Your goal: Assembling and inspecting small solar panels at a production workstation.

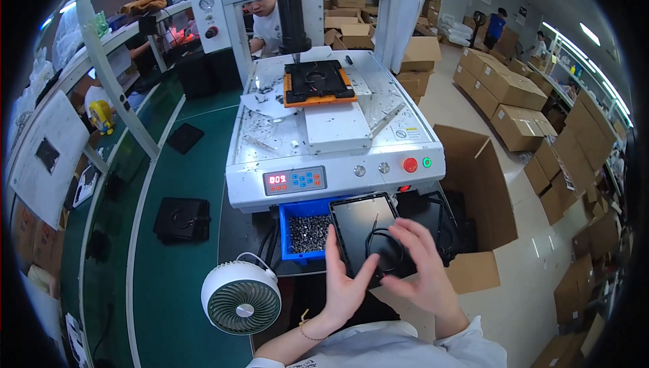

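Before the white metal machine (341, 165), the left hand (345, 290) pinches a flat black rectangular panel (353, 227) by its left side, right hand (427, 277) loosely spread alongside; probably light, stiff, slick-faced, best held by the rim!

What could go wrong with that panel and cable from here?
The black cable lies in a loose coil with one end sticking out, so it might snag.

The black-framed panel could slip: the left hand steadies it while the right hand is spread near the coil.

The panel's left edge is close to the blue bin of small metal pieces; a bump could spill some.
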{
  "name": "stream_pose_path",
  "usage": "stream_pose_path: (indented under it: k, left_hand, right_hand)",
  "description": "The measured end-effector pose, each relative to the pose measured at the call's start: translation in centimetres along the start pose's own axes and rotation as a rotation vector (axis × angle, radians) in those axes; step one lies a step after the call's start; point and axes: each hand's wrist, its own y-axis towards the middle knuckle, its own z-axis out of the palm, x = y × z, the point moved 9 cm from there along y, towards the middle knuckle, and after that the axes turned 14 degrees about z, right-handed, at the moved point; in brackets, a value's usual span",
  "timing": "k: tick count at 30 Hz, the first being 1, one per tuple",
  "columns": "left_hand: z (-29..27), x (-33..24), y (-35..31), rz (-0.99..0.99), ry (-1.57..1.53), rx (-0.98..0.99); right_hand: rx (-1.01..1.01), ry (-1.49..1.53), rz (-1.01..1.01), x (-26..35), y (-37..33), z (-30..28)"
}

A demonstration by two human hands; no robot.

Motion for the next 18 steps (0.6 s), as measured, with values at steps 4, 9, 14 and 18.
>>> stream_pose_path:
  k: [4, 9, 14, 18]
  left_hand:
    - [-1.9, -0.1, 0.6, -0.151, -0.049, -0.003]
    - [-1.8, 0.6, 0.9, -0.34, -0.227, -0.065]
    - [-1.6, -0.3, 1.0, -0.419, -0.248, -0.102]
    - [-2.1, -1.1, 1.3, -0.412, -0.211, -0.086]
  right_hand:
    - [-0.27, -0.04, 0.169, -4.9, 0.2, -3.9]
    - [-0.252, -0.323, 0.301, -10.2, -1.2, -3.5]
    - [-0.149, -0.496, 0.301, -11.2, -1.5, -1.7]
    - [-0.182, -0.557, 0.207, -12.1, -1.9, -2.7]
